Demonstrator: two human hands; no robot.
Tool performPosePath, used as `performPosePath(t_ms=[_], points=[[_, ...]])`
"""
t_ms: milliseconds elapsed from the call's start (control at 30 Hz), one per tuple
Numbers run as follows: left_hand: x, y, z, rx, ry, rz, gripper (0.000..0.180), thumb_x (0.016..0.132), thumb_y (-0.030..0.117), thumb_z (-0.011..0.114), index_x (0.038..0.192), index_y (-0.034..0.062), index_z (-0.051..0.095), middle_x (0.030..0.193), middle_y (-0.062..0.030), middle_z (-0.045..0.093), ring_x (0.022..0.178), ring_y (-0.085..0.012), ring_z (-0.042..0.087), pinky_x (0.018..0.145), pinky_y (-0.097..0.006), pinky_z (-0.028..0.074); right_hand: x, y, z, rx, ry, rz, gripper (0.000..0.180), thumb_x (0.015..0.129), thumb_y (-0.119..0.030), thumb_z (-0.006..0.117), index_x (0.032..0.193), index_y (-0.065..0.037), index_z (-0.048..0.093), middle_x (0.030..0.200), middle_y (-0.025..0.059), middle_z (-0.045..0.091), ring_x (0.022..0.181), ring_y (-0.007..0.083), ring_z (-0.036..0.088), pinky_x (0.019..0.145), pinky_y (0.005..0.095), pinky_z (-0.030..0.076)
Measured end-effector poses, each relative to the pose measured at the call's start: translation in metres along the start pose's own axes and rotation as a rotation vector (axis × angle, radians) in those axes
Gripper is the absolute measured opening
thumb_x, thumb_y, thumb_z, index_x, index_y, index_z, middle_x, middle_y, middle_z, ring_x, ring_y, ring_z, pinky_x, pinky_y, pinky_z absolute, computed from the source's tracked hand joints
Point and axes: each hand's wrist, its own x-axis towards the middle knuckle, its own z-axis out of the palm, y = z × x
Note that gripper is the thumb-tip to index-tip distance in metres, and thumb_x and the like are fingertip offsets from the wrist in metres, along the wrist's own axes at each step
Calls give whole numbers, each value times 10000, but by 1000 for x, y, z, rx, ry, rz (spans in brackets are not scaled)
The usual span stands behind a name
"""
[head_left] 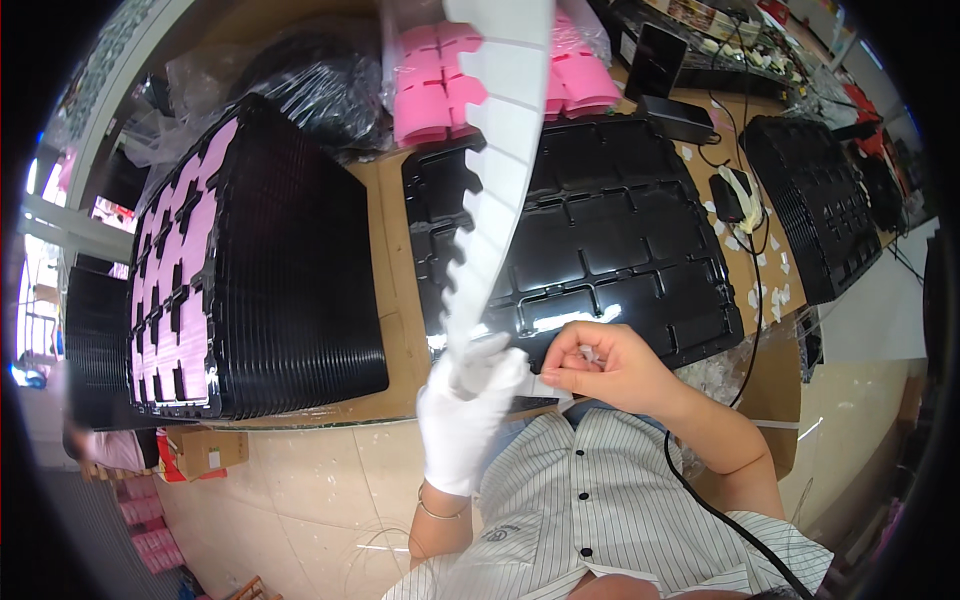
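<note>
Here we list a long white backing strip [497, 150], paper or thin film, notched along one edge like a comb. It rises from the gloved left hand [465, 410] and arches up over the bench [392, 300] past the picture's top edge. We judge it very light, limp and easily creased; it is best held low, near the end, as it is now. The left hand, in a white cloth glove, is clamped on the strip's lower end. The bare right hand [605, 365] is closed, thumb against fingertips, pinching what we take to be a small white label at the strip's foot, though the view is too small to be sure.

Under the hands, at the bench's near edge, lies a black moulded tray [600, 230]: glossy, thin-walled plastic with rectangular pockets, stiff enough to lift by its rim. Toward the bench's left edge stands a tall stack of like trays [290, 280], the top one holding pink foam pieces. At the far edge, a clear bag of pink foam blocks [430, 80], soft and matt. A second tray stack [815, 200] sits at the right edge, with white scraps [765, 260] scattered beside it on the brown benchtop.
</note>
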Motion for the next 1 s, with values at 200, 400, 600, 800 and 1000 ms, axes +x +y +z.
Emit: performPosePath(t_ms=[200,400,600,800,1000], points=[[2,-16,5,-4,-94,15,203,845,70,785,1005,-34,716,878,-45,711,678,-76,632,594,-197,486,-14,-4,-11,-444,213,-303,103,784,-29,772,828,-55,682,707,-15,487,600,73,417,544,245,346],[14,-16,22,24,-111,-23,189,847,63,780,988,-43,712,845,-41,712,662,-68,631,585,-197,489,-37,8,-25,-711,141,-851,118,730,-33,801,813,-61,721,707,-18,474,607,103,437,527,274,352],[14,-12,17,78,-100,-67,222,848,108,787,996,-41,714,792,-53,713,636,-70,632,588,-193,484,-57,-14,-93,-646,613,-45,49,786,-66,752,800,-45,710,728,61,516,710,182,542,621,296,422],[15,-17,28,54,-88,-65,116,862,57,767,907,-30,704,729,-59,685,580,-77,588,545,-196,438,-53,4,-103,-961,659,-113,141,795,-66,733,827,-25,603,846,127,558,888,335,573,778,415,469],[16,-23,19,74,-121,-89,249,832,124,807,990,-39,706,817,-77,719,647,-96,649,604,-207,498,-48,8,-100,-1023,681,-114,156,798,-63,723,831,-12,579,877,136,567,901,335,578,805,418,476]])
